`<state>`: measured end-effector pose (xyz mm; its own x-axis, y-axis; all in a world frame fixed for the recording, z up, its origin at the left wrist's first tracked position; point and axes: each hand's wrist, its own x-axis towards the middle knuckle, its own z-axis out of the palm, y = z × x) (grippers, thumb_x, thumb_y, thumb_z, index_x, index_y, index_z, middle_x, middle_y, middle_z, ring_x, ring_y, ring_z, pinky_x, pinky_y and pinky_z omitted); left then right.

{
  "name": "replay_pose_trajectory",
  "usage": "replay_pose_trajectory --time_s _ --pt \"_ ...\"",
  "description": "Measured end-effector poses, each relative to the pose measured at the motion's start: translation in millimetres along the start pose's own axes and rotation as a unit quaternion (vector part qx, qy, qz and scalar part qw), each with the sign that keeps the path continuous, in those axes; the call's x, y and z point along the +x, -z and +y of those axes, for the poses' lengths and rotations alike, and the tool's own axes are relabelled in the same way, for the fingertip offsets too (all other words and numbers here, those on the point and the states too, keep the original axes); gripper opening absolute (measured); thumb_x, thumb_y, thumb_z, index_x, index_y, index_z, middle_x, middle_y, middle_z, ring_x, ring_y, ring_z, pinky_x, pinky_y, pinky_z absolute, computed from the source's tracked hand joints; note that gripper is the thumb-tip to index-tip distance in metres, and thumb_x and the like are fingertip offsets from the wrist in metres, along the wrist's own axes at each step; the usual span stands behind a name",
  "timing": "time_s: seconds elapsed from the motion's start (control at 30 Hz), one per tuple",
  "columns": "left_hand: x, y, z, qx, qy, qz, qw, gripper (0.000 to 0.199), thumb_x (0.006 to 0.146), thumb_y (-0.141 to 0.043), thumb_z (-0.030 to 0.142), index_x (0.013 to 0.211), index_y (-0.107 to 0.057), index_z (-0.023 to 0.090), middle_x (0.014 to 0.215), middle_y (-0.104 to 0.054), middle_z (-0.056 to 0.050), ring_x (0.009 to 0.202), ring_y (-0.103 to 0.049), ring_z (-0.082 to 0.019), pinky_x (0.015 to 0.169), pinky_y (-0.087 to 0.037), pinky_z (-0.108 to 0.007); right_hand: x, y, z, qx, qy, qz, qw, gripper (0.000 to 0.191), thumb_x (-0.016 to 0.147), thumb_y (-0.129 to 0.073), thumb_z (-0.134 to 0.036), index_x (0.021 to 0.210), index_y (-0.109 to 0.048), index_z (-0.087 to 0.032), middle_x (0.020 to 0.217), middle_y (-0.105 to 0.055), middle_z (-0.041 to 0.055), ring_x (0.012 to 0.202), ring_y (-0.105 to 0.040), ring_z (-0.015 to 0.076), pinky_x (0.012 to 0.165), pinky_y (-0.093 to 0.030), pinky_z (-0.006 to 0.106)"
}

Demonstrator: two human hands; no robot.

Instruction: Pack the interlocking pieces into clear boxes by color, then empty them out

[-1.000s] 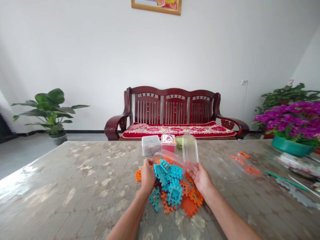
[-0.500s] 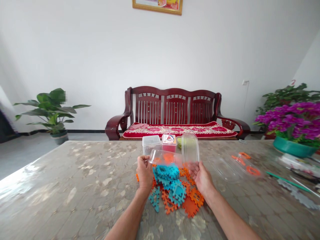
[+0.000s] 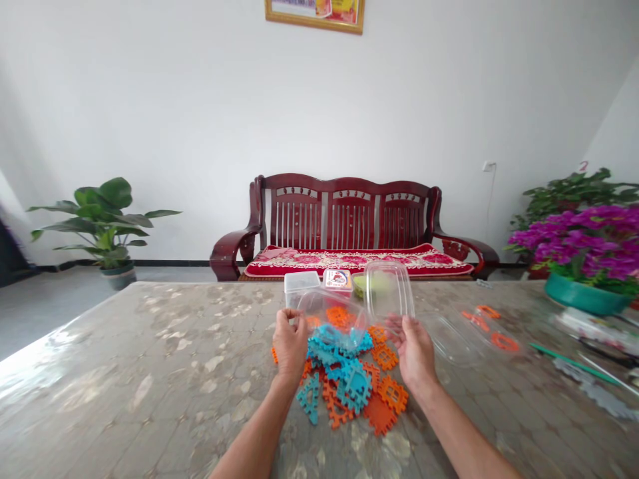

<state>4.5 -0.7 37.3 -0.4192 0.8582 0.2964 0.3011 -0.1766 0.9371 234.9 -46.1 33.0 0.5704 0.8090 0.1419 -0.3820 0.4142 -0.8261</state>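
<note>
My left hand (image 3: 291, 342) is closed on the edge of a clear plastic container (image 3: 324, 307), tilted above the pile. A clear lid (image 3: 389, 291) stands nearly upright in my right hand (image 3: 412, 346), whose thumb and fingers pinch its lower edge. Under both lies a heap of toothed puzzle pieces on the table, blue ones (image 3: 354, 382) mostly on top and orange ones (image 3: 392, 394) around them. Some orange pieces show through the clear container.
Behind the heap stand a white box (image 3: 301, 282), a red box with a picture lid (image 3: 337, 280) and a green container (image 3: 360, 286). On the right are clear trays (image 3: 454, 339), orange pieces (image 3: 504, 342), a green stick (image 3: 574, 362) and purple flowers (image 3: 594, 236).
The lid and my right hand have moved a little to the right, away from the container. The container in my left hand has tilted, its right end lower, and more blue pieces show at the right.
</note>
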Motion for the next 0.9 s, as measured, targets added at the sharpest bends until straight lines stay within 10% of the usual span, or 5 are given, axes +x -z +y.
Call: replay_pose_trajectory --time_s 0.17,0.57,0.9 --pt "-3.0 -2.8 2.3 -0.007 0.035 -0.053 0.998 0.015 0.080 -0.054 0.035 0.089 -0.052 0.023 0.057 -0.060 0.005 0.050 -0.062 -0.018 0.055 -0.044 -0.027 -2.0 7.9 -4.3 -0.163 0.152 0.003 0.975 0.028 0.072 -0.076 -0.040 0.088 -0.064 -0.021 0.093 -0.073 0.0052 0.086 -0.067 0.0197 0.076 -0.056 0.031" --pt "-2.0 -3.2 6.2 -0.129 0.103 -0.163 0.973 0.041 0.081 -0.050 0.038 0.112 -0.061 0.014 0.055 -0.062 0.000 0.051 -0.062 -0.019 0.044 -0.044 -0.024 -10.3 5.6 -6.5 -0.372 0.258 -0.297 0.841 0.019 0.081 -0.070 -0.028 0.099 -0.073 -0.033 0.110 -0.071 0.0028 0.117 -0.058 0.0243 0.110 -0.040 0.051" --pt "-2.5 -7.0 10.7 -0.102 0.111 -0.185 0.971 0.039 0.085 -0.045 0.051 0.099 -0.061 0.017 0.082 -0.069 -0.005 0.062 -0.068 -0.020 0.048 -0.047 -0.025 -6.2 5.3 -7.0 -0.360 0.214 -0.327 0.847 0.023 0.076 -0.075 -0.034 0.099 -0.074 -0.031 0.108 -0.072 0.0035 0.114 -0.059 0.0261 0.109 -0.039 0.052"
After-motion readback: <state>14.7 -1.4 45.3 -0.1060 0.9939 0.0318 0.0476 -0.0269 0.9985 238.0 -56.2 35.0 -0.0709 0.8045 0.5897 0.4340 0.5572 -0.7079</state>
